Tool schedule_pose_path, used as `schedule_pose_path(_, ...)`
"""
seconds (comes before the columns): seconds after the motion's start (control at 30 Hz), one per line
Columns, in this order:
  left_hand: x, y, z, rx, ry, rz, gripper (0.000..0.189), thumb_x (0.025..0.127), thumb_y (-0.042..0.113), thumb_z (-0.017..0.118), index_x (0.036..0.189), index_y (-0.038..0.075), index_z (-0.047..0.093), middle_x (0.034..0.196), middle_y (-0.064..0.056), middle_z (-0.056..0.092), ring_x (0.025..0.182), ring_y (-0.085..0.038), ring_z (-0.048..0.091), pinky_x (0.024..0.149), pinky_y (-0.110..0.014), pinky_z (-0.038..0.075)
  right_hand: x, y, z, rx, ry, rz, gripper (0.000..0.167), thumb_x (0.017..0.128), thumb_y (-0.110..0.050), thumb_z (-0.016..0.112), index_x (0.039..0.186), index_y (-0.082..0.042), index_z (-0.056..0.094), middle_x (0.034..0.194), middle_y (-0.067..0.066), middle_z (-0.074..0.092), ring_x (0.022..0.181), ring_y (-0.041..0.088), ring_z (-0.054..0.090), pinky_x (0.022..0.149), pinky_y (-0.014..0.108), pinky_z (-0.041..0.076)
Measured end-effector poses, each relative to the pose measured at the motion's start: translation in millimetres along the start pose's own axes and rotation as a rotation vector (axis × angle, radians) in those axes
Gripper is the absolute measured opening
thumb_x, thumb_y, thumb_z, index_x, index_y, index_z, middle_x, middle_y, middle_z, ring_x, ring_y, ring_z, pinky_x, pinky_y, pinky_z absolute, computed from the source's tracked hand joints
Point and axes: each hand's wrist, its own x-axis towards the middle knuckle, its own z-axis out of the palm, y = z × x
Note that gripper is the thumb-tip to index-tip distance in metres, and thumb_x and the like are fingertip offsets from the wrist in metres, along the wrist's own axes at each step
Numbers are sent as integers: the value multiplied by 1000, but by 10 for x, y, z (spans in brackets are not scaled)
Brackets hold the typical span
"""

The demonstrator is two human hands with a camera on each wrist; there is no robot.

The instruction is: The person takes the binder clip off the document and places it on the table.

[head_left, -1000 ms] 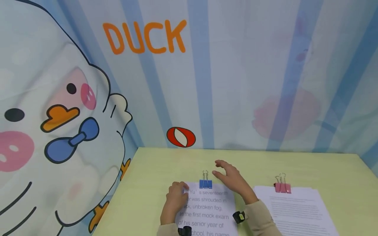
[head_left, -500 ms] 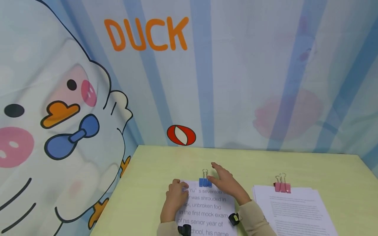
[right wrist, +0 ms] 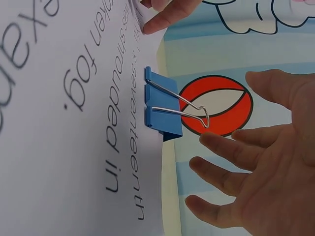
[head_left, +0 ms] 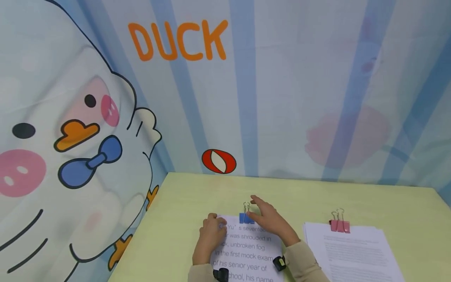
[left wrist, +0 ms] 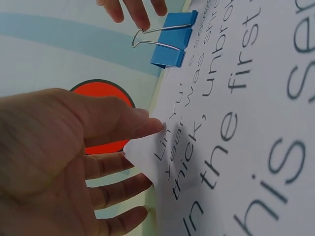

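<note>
A blue binder clip (head_left: 247, 218) sits on the top edge of a stack of printed sheets (head_left: 246, 254), its wire handles sticking up. My left hand (head_left: 211, 234) is at the stack's upper left corner. In the left wrist view, its thumb and a fingertip reach over the paper (left wrist: 246, 123), and the other fingers lie along the edge, loosely bent. My right hand (head_left: 269, 220) is beside the clip's right side, fingers spread. The right wrist view shows these fingers (right wrist: 221, 174) apart from the blue clip (right wrist: 162, 105), with nothing held.
A second stack of printed sheets (head_left: 356, 254) lies to the right, with a pink binder clip (head_left: 340, 226) on its top edge. Both stacks rest on a pale yellow table (head_left: 190, 192). Behind it hangs a blue-striped cloth (head_left: 278, 98) with a duck print.
My right hand has moved left and closer to the blue clip. The left hand has stayed at the paper's corner. The head view has shifted slightly.
</note>
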Motion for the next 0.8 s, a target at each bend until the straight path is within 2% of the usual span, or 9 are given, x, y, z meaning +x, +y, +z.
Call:
schedule_pose_path(0.5,-15,-7,20,35,-6,13,18,89,7,71,105,-1,75,133,-27,53,118,-46,50,95,-66,39,-19,-29,32,33,-26,-77,58,100,-17,64,148,7,43,138,24,55,130,45,50,104,61,38)
schedule_pose_path(0.63,-8,-8,22,47,-2,20,18,88,7,72,104,-2,75,132,-27,53,117,-46,50,94,-66,39,-5,-30,42,47,-26,-122,54,99,-16,65,144,7,46,133,22,58,125,44,52,102,60,40)
schedule_pose_path(0.8,4,2,32,45,-1,17,19,88,9,73,104,-1,75,132,-27,54,118,-46,51,95,-66,39,18,-33,86,56,-24,-140,48,96,-14,68,137,7,55,125,18,61,120,41,55,101,60,41)
